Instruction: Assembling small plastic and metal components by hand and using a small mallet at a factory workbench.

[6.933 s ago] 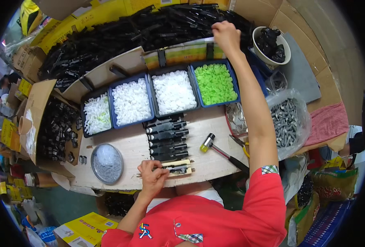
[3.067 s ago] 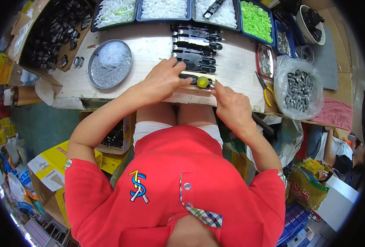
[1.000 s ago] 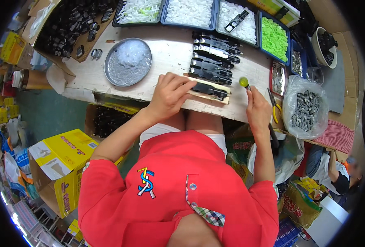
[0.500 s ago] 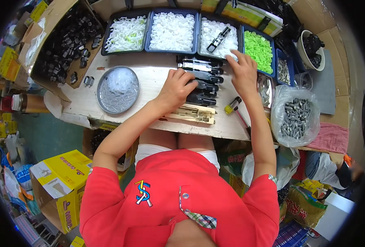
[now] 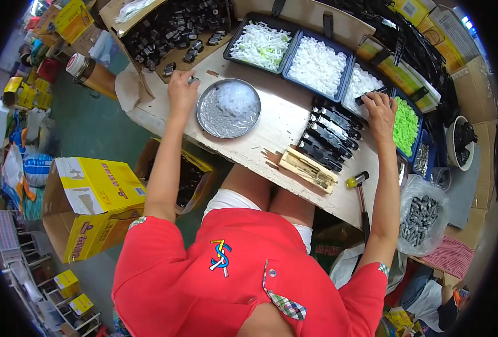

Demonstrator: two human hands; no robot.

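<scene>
Both bare arms stretch forward and spread wide apart. The left hand [image 5: 181, 92] lies palm down with its fingers curled. The right hand [image 5: 379, 112] also lies palm down, fingers bent, wrist straight.

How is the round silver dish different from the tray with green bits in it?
The round silver dish is a shiny metal circle, while the green tray is a dark box with straight sides. The dish holds a small heap of clear white bits; the tray is filled with bright green ones. The dish sits close by the left hand; the tray lies beside the right hand. Both rest on the wooden worktop and hold small parts.
</scene>
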